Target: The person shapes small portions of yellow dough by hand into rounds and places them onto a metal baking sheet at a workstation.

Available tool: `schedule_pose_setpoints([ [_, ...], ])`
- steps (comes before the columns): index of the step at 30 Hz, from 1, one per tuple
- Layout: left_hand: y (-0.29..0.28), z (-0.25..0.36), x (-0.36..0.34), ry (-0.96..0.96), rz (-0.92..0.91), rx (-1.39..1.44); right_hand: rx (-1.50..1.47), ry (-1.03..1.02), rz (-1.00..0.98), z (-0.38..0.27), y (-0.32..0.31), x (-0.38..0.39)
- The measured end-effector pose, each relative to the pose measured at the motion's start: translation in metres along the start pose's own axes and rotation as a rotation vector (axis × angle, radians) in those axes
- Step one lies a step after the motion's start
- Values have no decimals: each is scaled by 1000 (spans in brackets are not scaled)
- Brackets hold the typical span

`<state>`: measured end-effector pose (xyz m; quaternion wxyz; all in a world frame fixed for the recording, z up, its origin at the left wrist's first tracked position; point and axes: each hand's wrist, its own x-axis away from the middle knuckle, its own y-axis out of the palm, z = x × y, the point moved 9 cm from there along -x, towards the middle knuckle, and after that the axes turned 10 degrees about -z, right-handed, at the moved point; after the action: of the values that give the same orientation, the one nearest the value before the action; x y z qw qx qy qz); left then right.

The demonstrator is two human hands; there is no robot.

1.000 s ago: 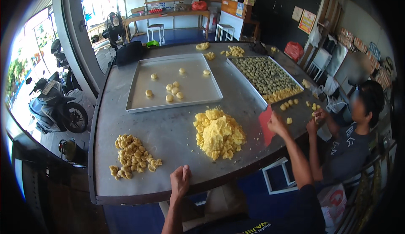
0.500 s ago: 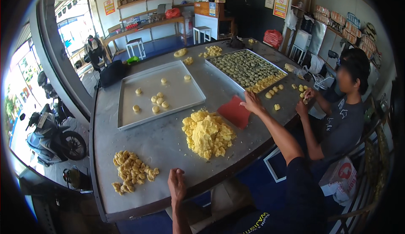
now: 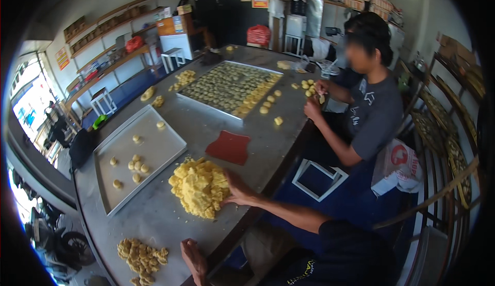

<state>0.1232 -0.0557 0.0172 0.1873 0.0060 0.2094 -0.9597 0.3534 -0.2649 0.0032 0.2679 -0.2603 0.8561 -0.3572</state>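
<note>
Dough mound (image 3: pixel 200 189), yellow & crumbly, sits on metal table (image 3: pixel 268 144) just nr side of red sheet (image 3: pixel 229 148), slightly L of it. R hand (image 3: pixel 238 189) also nr side of red sheet, at mound's R flank; forearm (image 3: pixel 289 213) comes in low from R, over table edge, approx. straight, reaching L. R fingers spread & a bit bent, thumb well apart on nr side, palm turned to dough; tips touch mound's side, some hidden by hand, no firm grip seen. L hand (image 3: pixel 194 259) well to nr side of red sheet, at table edge, wrist low, thumb uppermost. L fingers curled in loosely; can't tell if anything's inside. Small dough lumps (image 3: pixel 138 257) far nr-L of red sheet. Tray w/ few balls (image 3: pixel 161 151) L of red sheet; full tray (image 3: pixel 209 108) beyond it. Co-worker's hands (image 3: pixel 312 107) far side & R of red sheet, w/ small pale piece.
</note>
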Motion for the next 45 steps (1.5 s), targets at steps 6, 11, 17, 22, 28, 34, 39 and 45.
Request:
schedule_pose_setpoints([
  [6, -5, 24, -13, 229, -1, -741, 30, -74, 89, -1, -8, 1],
  [11, -16, 9, 3, 134, -95, -1083, -393, 122, -126, 1, -40, -10],
  [17, -42, 6, -15, -20, -153, -673, -117, 239, 69, 6, -40, -8],
  [22, -42, 6, -72, -116, 52, -714, -79, 157, 69, -10, -52, -5],
  [28, -46, 8, -65, -23, -34, -654, -360, 42, -121, 10, -33, -9],
  [34, -21, 51, 2, 14, -375, -751, -338, 195, -12, 10, -36, -3],
  [39, -92, 72, -42, 158, 190, -479, -210, 137, 70, 10, -38, -9],
  [45, -87, 6, -42, -116, -142, -1105, -94, 118, 120, -3, -46, -9],
])
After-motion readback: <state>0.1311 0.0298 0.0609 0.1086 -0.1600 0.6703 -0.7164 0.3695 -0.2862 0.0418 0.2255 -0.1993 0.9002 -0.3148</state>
